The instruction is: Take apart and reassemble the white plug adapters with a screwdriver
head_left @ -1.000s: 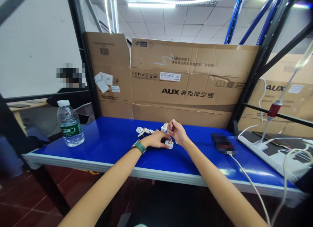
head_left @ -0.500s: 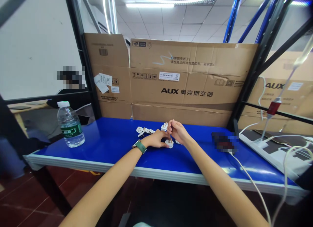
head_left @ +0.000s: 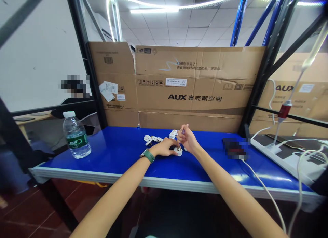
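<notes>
My left hand (head_left: pixel 166 147) lies low over the blue tabletop, its thumb and fingers closed around the side of a small white plug part (head_left: pixel 178 151) with upright metal pieces on it. Just right of it and higher, my right hand (head_left: pixel 188 138) is curled, with a small purple-ended thing (head_left: pixel 183 131) showing between its fingers; the rest of that thing is hidden. Behind the hands sits another white plug part (head_left: pixel 173 134) with brass-coloured pieces. Several similar white parts (head_left: pixel 151 139) lie in a row left of my left hand. Another white piece is partly covered by my right wrist.
A water bottle (head_left: pixel 76 135) stands on the left of the blue table (head_left: pixel 115 159). A dark blurred device (head_left: pixel 234 149) with a white cable lies on the right, beside a white tray (head_left: pixel 282 161) with cables. A cardboard panel (head_left: pixel 200 108) closes the back. A person (head_left: pixel 77 98) is beyond the frame's left post.
My right hand has lifted slightly off the plug part and turned, its fingers curling more. My left hand keeps its hold on the part. The camera view has shifted a little.
</notes>
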{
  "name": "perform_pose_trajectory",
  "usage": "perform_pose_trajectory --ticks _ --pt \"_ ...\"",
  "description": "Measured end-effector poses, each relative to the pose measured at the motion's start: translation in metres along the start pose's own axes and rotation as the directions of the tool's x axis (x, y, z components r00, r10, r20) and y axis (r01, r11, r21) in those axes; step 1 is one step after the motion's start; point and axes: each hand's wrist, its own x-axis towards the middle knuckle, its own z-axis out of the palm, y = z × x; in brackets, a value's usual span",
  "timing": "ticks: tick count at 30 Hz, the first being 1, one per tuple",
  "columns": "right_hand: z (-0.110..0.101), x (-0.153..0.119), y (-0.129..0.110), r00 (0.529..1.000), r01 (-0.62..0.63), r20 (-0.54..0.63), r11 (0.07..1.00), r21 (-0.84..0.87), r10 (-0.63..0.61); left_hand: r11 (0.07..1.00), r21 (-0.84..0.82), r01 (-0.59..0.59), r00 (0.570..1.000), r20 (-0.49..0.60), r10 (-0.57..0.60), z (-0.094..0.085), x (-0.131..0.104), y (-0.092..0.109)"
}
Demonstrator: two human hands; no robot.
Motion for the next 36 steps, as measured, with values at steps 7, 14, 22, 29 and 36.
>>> perform_pose_trajectory --ticks 7,14,22,29,36 --pt "-0.005 0.005 0.003 0.997 0.068 -0.025 0.992 -0.107 -0.071 0.999 -0.023 -0.043 0.999 -0.015 0.042 0.001 0.001 -0.004" --pt "-0.001 0.001 0.003 0.999 0.028 0.031 0.996 -0.088 -0.026 1.0 -0.011 -0.029 0.999 -0.021 0.029 0.001 0.002 -0.004" --pt "-0.005 0.003 0.009 0.991 0.13 -0.01 0.983 -0.132 -0.132 0.999 -0.016 -0.029 1.0 -0.012 0.029 0.0 0.001 -0.002" --pt "-0.006 0.004 0.004 0.999 0.053 -0.009 0.995 -0.086 -0.054 0.999 -0.027 -0.034 0.999 -0.003 0.034 0.0 0.001 -0.002" --pt "0.003 -0.001 -0.013 0.99 0.114 -0.076 0.99 -0.08 -0.12 1.0 -0.018 -0.023 1.0 0.019 0.023 -0.004 -0.002 0.002"
